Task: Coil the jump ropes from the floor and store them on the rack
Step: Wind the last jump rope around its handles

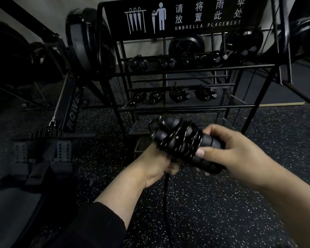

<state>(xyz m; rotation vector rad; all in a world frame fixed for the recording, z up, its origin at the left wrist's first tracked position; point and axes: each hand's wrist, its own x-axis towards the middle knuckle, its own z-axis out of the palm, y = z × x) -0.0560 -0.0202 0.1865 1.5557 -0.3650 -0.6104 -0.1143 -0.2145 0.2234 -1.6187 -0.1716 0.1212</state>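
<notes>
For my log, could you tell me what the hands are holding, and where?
Both hold one coiled jump rope: right hand on its handles, left hand beneath the coil.

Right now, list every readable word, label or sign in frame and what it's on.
"请将雨伞放置此处" on the sign topping the rack, white characters in two rows.
"UMBRELLA PLACEMENT" on the same sign, under the characters.
Pictograms of hung umbrellas and a figure holding an umbrella, on the sign's left part.
"POWER" on the black machine beam at left, running lengthwise; first letter partly dark.
No readable text on the jump rope or the plates.
</notes>
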